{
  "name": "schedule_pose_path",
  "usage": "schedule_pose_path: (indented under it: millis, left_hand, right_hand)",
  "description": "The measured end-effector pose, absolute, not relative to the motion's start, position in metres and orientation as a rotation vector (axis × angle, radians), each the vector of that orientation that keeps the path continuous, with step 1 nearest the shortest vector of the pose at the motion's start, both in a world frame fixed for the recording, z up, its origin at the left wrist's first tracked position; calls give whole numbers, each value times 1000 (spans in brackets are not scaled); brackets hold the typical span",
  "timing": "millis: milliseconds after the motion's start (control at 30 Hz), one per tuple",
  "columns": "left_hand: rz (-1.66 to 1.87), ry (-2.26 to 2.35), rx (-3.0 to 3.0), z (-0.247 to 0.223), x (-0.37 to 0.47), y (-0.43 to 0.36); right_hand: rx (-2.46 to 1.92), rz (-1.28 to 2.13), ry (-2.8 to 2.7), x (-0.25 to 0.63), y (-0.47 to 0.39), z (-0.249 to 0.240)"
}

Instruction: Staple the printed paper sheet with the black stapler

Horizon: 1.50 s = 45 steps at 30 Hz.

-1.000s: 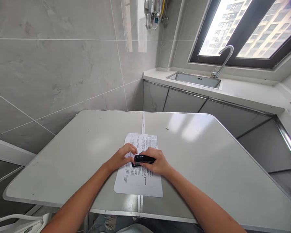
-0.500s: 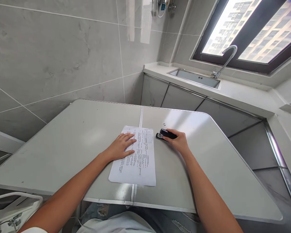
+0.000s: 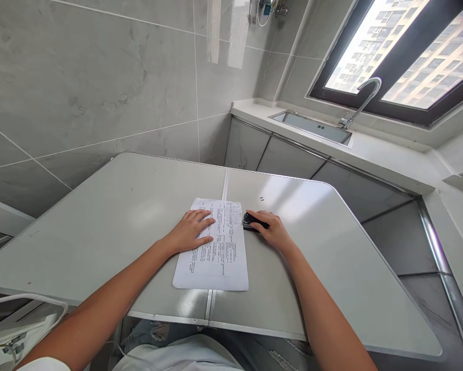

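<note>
Printed paper (image 3: pixel 211 273) lies flat on the light grey table (image 3: pixel 100 232), across the metal seam in its middle. My left hand (image 3: pixel 190 230) rests on the paper's left part, palm down with fingers spread. A black stapler (image 3: pixel 251 220) is gripped in my right hand (image 3: pixel 270 226), thumb on the near side and fingers over the top. Its front end meets the right edge of the paper near the upper corner. Whether the paper's edge sits between the jaws, I cannot tell. My right fingers hide the stapler's rear part.
Two tiny dark bits (image 3: pixel 261 198) lie on the table beyond the stapler. A counter with a sink (image 3: pixel 312 126) and curved faucet (image 3: pixel 364 100) stands behind at the right, under a window. Grey tiled wall (image 3: pixel 100 77) rises behind the table. A white-framed object (image 3: pixel 26 330) is at lower left.
My right hand has moved left with the stapler, bringing its front from beside the paper to the paper's right edge. My left hand stays on the paper. The camera view has shifted slightly.
</note>
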State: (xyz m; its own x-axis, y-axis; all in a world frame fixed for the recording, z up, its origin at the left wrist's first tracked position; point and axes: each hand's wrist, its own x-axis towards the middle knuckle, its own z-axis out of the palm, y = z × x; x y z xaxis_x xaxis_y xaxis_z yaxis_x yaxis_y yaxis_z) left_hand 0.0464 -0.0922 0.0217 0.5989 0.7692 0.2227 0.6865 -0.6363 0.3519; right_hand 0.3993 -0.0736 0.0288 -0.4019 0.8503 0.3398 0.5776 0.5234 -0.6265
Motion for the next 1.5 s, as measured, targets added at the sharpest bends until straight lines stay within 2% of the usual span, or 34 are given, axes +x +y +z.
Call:
schedule_pose_path:
  millis: [700,1133,1300,1500]
  left_hand:
    - [517,1194,2570,27,48,-94]
    - [495,1211,2575,28,46,-94]
    - [465,1214,2576,29,46,-95]
    - [460,1223,2565,31,45,-96]
  right_hand:
    - [-1246,281,-2297,381,-79,36]
    - [-1268,319,-2272,380,-78,34]
    - [-1360,230,-2325,372,-81,37]
    - [-1509,-33,-2390,354,-91,37]
